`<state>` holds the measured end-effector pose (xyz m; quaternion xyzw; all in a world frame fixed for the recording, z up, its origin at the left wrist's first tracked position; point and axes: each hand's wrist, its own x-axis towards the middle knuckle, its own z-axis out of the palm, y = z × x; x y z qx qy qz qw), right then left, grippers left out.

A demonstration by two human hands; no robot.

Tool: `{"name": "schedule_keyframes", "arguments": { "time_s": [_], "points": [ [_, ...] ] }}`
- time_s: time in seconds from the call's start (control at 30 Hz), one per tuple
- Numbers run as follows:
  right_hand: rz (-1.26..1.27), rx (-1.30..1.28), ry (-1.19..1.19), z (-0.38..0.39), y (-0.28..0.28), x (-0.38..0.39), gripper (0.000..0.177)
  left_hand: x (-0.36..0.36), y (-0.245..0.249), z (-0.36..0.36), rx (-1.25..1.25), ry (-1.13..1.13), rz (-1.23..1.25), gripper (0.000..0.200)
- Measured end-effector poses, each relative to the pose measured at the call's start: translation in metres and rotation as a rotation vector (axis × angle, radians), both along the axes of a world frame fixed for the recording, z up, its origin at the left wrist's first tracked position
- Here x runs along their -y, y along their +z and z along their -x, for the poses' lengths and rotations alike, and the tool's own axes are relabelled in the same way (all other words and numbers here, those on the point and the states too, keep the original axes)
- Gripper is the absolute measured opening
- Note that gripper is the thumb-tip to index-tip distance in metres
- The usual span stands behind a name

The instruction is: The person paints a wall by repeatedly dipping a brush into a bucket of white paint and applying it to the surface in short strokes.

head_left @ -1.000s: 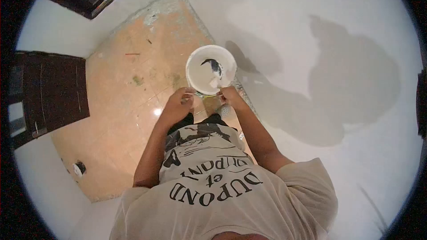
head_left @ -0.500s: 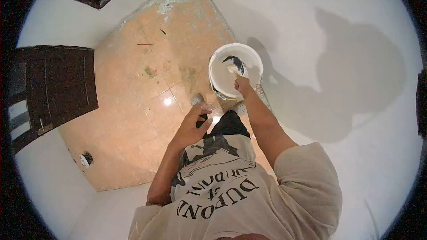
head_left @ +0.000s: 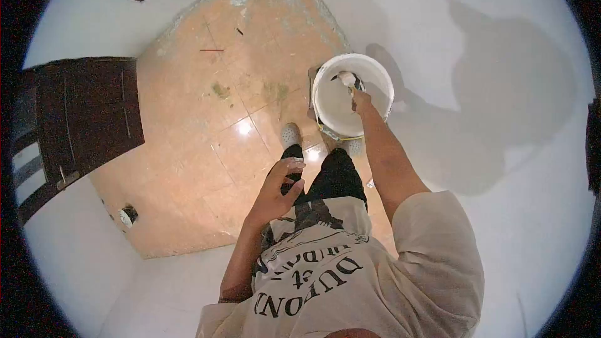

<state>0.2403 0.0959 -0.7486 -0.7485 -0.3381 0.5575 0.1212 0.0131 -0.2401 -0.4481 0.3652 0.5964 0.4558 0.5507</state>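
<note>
A white bucket stands by the wall, in front of my feet, with whitish paint inside. My right hand reaches over its near rim, fingers wrapped round the handle of a paintbrush. The whitened brush head is inside the bucket beside a dark patch that I cannot make out. My left hand hangs in front of my leg, fingers apart, holding nothing. Whitish smears show on its fingertips.
White wall borders the right side and carries my shadow. A dark wooden door is at left. On the tiled floor lie a thin red stick, a small dark piece and a round black-and-white object.
My right hand and the brush have moved farther over the bucket, away from me. The view has shifted, so the bucket appears more to the right. My left hand stays open.
</note>
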Motion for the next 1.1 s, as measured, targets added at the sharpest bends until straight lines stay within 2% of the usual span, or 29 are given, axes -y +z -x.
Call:
{"name": "schedule_keyframes", "arguments": {
  "time_s": [0.07, 0.1, 0.17, 0.2, 0.23, 0.27, 0.37, 0.47, 0.5, 0.57, 0.6, 0.63, 0.7, 0.73, 0.77, 0.83, 0.87, 0.9, 0.97, 1.07, 1.1],
  "points": [
    [-0.142, 0.083, 0.292, -0.028, -0.082, -0.02, 0.027, -0.002, -0.002, 0.002, 0.027, 0.01, 0.03, 0.035],
    [-0.24, 0.124, 0.451, -0.026, -0.084, -0.02, 0.027, -0.002, -0.003, 0.002, 0.049, 0.018, 0.05, 0.035],
    [-0.07, 0.192, 0.168, -0.023, -0.084, -0.018, 0.03, 0.0, -0.009, 0.004, 0.043, 0.012, 0.032, 0.035],
    [-0.293, 0.295, 0.438, 0.021, 0.026, 0.012, 0.03, 0.0, -0.01, 0.006, 0.04, 0.008, 0.037, 0.034],
    [-0.293, 0.295, 0.437, 0.019, 0.016, 0.012, 0.03, 0.0, -0.01, 0.007, 0.037, 0.004, 0.043, 0.034],
    [-0.671, 0.347, 0.841, 0.009, -0.016, 0.009, 0.028, 0.001, -0.011, 0.009, -0.009, -0.012, 0.022, 0.034],
    [-0.538, 0.347, 1.292, 0.025, 0.009, 0.013, 0.026, -0.005, -0.004, 0.011, -0.002, -0.018, 0.05, 0.035],
    [-0.234, 0.462, 1.426, 0.031, 0.004, 0.007, 0.026, -0.004, -0.001, 0.007, 0.037, 0.018, 0.054, 0.034],
    [-0.143, 0.411, 1.38, 0.038, 0.026, 0.008, 0.027, -0.003, 0.0, 0.006, 0.037, 0.016, 0.053, 0.034],
    [0.078, 0.276, 1.109, 0.049, 0.052, 0.003, 0.027, -0.002, 0.004, 0.003, 0.014, -0.002, 0.024, 0.035],
    [0.211, 0.122, 0.806, 0.033, 0.012, -0.016, 0.025, -0.002, 0.005, 0.002, 0.011, -0.005, 0.021, 0.035],
    [0.207, 0.12, 0.803, 0.032, -0.005, -0.021, 0.025, -0.002, 0.005, 0.002, 0.001, -0.02, 0.03, 0.035],
    [0.063, -0.382, 0.143, 0.034, -0.01, -0.026, 0.024, -0.004, 0.007, -0.001, -0.012, -0.037, 0.036, 0.035],
    [0.112, -0.544, 0.024, 0.02, 0.002, -0.035, 0.019, -0.005, 0.008, -0.002, 0.0, -0.034, 0.031, 0.035],
    [0.108, -0.547, 0.022, 0.02, 0.006, -0.03, 0.019, -0.006, 0.009, -0.004, 0.011, -0.031, 0.027, 0.035],
    [-0.108, -0.072, 0.325, 0.042, 0.071, 0.006, 0.024, -0.004, 0.01, -0.006, -0.002, -0.043, 0.017, 0.035],
    [-0.112, -0.075, 0.321, 0.039, 0.084, 0.014, 0.024, -0.003, 0.011, -0.007, -0.012, -0.051, 0.01, 0.034],
    [-0.184, 0.095, 0.976, 0.033, 0.09, 0.019, 0.025, -0.002, 0.011, -0.008, -0.015, -0.055, 0.007, 0.034],
    [-0.254, 0.281, 1.622, 0.027, 0.097, 0.029, 0.026, 0.0, 0.012, -0.01, -0.038, -0.073, -0.006, 0.036],
    [-0.232, 0.401, 1.694, 0.023, 0.101, 0.031, 0.029, 0.002, 0.013, -0.013, -0.053, -0.087, -0.046, 0.037],
    [-0.138, 0.313, 1.404, 0.03, 0.101, 0.021, 0.03, 0.002, 0.014, -0.014, -0.061, -0.104, -0.043, 0.037]
  ]
}}
